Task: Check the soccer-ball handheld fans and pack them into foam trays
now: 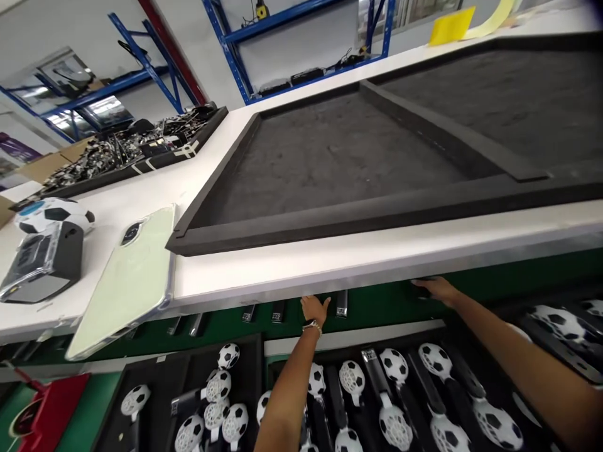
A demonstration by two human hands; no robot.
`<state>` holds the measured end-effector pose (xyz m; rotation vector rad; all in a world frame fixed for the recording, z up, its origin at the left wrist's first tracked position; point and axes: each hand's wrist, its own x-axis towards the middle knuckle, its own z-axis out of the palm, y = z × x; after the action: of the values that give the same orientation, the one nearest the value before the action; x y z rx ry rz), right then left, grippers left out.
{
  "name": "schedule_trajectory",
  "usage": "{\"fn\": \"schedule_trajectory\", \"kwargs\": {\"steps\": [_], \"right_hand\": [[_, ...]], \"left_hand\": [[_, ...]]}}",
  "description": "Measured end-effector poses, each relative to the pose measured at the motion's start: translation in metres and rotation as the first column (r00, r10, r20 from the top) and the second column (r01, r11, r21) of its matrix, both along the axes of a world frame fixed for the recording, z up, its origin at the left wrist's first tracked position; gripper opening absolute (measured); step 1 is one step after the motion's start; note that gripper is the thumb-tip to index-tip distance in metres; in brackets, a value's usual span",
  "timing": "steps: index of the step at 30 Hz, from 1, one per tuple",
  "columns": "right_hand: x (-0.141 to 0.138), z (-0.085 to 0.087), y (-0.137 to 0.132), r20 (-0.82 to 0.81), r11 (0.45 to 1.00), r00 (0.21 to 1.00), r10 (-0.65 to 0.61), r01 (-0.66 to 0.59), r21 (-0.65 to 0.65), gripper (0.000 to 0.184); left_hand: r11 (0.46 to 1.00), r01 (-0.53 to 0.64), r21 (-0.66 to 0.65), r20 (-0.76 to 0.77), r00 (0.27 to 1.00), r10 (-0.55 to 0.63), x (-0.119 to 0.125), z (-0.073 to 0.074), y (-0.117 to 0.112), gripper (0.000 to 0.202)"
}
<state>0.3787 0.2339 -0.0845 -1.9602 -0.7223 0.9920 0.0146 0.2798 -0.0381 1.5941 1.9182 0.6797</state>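
My left hand [315, 309] reaches onto the green surface [377, 307] under the white shelf, its thumb spread and its fingertips partly hidden by the shelf edge. Nothing shows in it. Dark handle-like pieces [342, 304] lie on either side of that hand. Farther right, my right hand [439, 289] is closed around a small dark object [421, 286], mostly hidden under the shelf, whose kind I cannot make out. Below my arms, black trays hold several devices with soccer-ball heads [352, 378] and dark handles.
A large black divided foam tray [301, 216] rests on the white shelf [264, 270]. Left of it are a pale green phone-shaped panel [127, 270], a grey boxy device [51, 260] and a tray of jumbled small parts [136, 147]. A red object [59, 408] sits at lower left.
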Motion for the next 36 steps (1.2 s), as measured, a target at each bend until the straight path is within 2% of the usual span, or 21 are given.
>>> {"fn": "schedule_trajectory", "kwargs": {"steps": [1, 2, 3, 5, 9, 11, 14, 16, 18, 21, 25, 27, 29, 31, 33, 36], "right_hand": [[-0.013, 0.002, -0.005, -0.132, 0.999, 0.990, 0.041, -0.038, 0.023, 0.021], [-0.028, 0.005, -0.011, -0.320, 0.996, 0.944, 0.079, -0.062, 0.066, 0.022], [-0.044, 0.007, -0.016, -0.493, 0.992, 0.863, 0.108, -0.058, 0.116, 0.026], [-0.075, 0.010, -0.025, -0.686, 0.977, 0.705, 0.180, -0.049, 0.206, 0.030], [-0.123, 0.013, -0.024, -0.805, 0.957, 0.527, 0.275, -0.064, 0.285, 0.027], [-0.138, 0.014, -0.017, -0.841, 0.960, 0.470, 0.267, -0.057, 0.273, 0.027], [-0.153, 0.017, -0.017, -0.841, 0.966, 0.478, 0.253, -0.080, 0.245, 0.030], [-0.165, 0.021, -0.030, -0.807, 0.958, 0.518, 0.283, -0.110, 0.264, 0.034], [-0.181, 0.030, -0.054, -0.773, 0.941, 0.538, 0.336, -0.154, 0.301, 0.037], [-0.218, 0.053, -0.104, -0.749, 0.904, 0.508, 0.426, -0.271, 0.331, 0.038], [-0.273, 0.087, -0.172, -0.814, 0.828, 0.281, 0.509, -0.416, 0.375, 0.037], [-0.293, 0.099, -0.192, -0.859, 0.828, 0.179, 0.479, -0.418, 0.375, 0.038], [-0.308, 0.108, -0.202, -0.901, 0.849, 0.102, 0.422, -0.392, 0.354, 0.038], [-0.316, 0.116, -0.205, -0.926, 0.863, 0.009, 0.377, -0.367, 0.347, 0.035], [-0.320, 0.127, -0.205, -0.926, 0.861, -0.086, 0.368, -0.343, 0.375, 0.033], [-0.325, 0.153, -0.206, -0.900, 0.838, -0.217, 0.378, -0.332, 0.432, 0.039]], "left_hand": [[1.000, -0.015, -0.001, 0.051, 0.999, 0.015, 0.005, -0.002, 0.003, 0.045], [1.000, -0.019, -0.005, 0.108, 0.994, 0.019, 0.009, -0.003, 0.005, 0.041], [1.000, -0.010, -0.011, 0.170, 0.985, 0.011, 0.012, -0.003, 0.005, 0.040], [0.999, 0.038, -0.028, 0.300, 0.953, -0.028, 0.020, 0.000, 0.004, 0.039], [0.976, 0.190, -0.103, 0.520, 0.847, -0.110, 0.050, -0.001, -0.002, 0.042], [0.960, 0.230, -0.163, 0.584, 0.806, -0.094, 0.067, -0.005, -0.005, 0.041], [0.941, 0.222, -0.253, 0.641, 0.768, -0.009, 0.079, -0.007, -0.011, 0.043], [0.935, 0.204, -0.291, 0.669, 0.742, 0.046, 0.071, -0.003, -0.023, 0.046], [0.939, 0.164, -0.303, 0.684, 0.723, 0.094, 0.049, 0.007, -0.048, 0.048], [0.960, 0.032, -0.278, 0.665, 0.728, 0.168, -0.005, 0.028, -0.112, 0.051], [0.961, -0.189, -0.204, 0.548, 0.791, 0.272, -0.102, 0.054, -0.217, 0.059], [0.946, -0.302, -0.118, 0.373, 0.870, 0.324, -0.152, 0.062, -0.254, 0.054], [0.930, -0.363, -0.063, 0.233, 0.900, 0.368, -0.194, 0.063, -0.275, 0.049], [0.921, -0.388, -0.024, 0.122, 0.914, 0.388, -0.222, 0.059, -0.281, 0.046], [0.928, -0.373, 0.011, 0.039, 0.927, 0.372, -0.236, 0.051, -0.281, 0.043], [0.942, -0.306, 0.140, -0.084, 0.944, 0.320, -0.239, 0.047, -0.279, 0.043]]}}
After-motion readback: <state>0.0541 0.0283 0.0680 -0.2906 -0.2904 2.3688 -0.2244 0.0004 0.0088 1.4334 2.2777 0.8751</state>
